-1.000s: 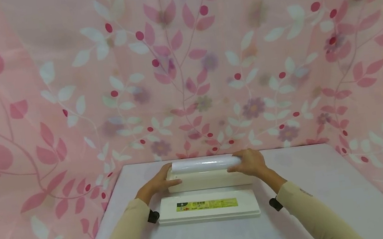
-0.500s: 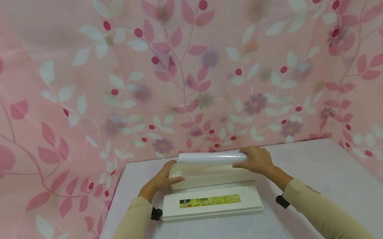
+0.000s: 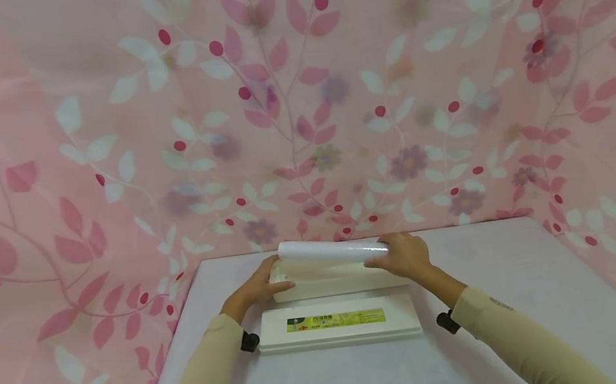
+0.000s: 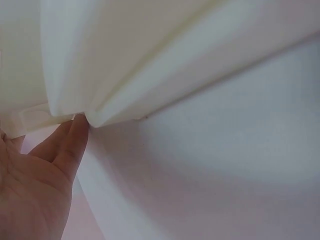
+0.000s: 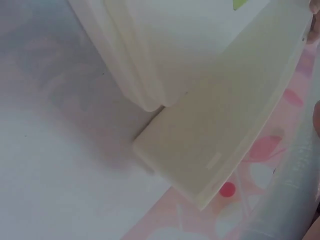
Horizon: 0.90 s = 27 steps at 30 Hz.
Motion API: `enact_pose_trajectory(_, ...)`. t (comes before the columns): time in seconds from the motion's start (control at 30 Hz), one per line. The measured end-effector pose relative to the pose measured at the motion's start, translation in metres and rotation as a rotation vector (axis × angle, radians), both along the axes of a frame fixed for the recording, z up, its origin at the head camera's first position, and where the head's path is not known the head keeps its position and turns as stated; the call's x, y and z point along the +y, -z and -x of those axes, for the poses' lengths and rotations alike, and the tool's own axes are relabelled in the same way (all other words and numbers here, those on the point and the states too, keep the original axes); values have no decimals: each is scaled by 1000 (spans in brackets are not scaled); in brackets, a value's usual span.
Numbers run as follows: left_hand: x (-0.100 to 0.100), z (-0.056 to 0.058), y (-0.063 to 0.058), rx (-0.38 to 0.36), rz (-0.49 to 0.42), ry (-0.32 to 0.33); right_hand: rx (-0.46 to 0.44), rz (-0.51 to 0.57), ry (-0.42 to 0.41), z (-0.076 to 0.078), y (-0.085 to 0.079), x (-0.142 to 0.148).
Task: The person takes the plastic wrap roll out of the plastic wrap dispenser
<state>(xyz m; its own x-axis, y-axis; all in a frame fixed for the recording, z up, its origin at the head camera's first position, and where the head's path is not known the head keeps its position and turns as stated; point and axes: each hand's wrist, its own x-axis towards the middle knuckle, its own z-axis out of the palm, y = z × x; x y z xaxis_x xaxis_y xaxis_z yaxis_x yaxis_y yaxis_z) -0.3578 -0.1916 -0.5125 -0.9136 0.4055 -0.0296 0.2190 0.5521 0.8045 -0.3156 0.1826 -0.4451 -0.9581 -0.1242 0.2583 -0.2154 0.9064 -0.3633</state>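
My right hand [image 3: 405, 254] grips the right end of a shiny white roll of cling film [image 3: 330, 252]. The roll is tilted, its left end higher, above a long cream cling film box [image 3: 331, 281] that stands at the back. My left hand [image 3: 257, 291] holds the box's left end, thumb across the front. In the left wrist view, the left hand [image 4: 40, 180] is at the box end, partly covered by a pale surface nearby. The right wrist view shows the box's inclined wall [image 5: 215, 110] and the roll [image 5: 295, 185] beyond its edge; the right hand is mostly cut off.
A white lid [image 3: 339, 337] with a green and yellow label [image 3: 336, 320] lies in front of the box. Both stand on a white-covered table [image 3: 345, 382]. Pink floral curtains [image 3: 299, 122] border the table at the back and sides.
The roll's left end has risen up out of the box and away from the left hand, so the roll now slants. The left hand stays at the box end; the lid has not moved.
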Motion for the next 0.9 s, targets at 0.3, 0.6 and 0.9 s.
enact_pose_trajectory(0.3, -1, 0, 1, -16, 6, -19, -10, 8, -15, -1, -3, 3)
enact_pose_trajectory(0.6, -2, 0, 2, 0, 17, 1, -29, 20, 33, -5, -6, 14)
enact_pose_trajectory(0.9, -2, 0, 1, -22, -3, -21, -1, -31, 27, -8, -6, 19)
